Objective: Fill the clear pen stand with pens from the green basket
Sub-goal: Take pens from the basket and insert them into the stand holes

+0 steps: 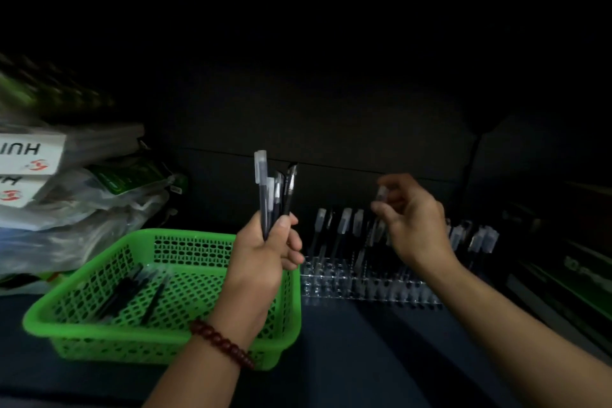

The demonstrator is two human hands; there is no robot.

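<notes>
Several pens are gripped upright as a bundle (276,195) in the left hand (265,258), whose fingers are curled round the barrels just above the right wall of the green basket (82,315). The bundle seems to be kept there as a ready supply, so that single pens can be drawn off without a reach into the basket each time. One pen (381,193), blurred, appears to be pinched at its clear cap by the right hand (414,225), which is raised over the clear pen stand (347,288). The stand is set on the worktop (364,358) just beside the basket, and a row of capped pens (344,225) is already seated in it. A few loose pens (132,291) are left lying in the basket. White boxes (33,156) and plastic bags (82,225) are stacked behind the basket on the left, and dark packages (579,275) lie to the right of the stand. The seated pens could be knocked as the next one is lowered between them
</notes>
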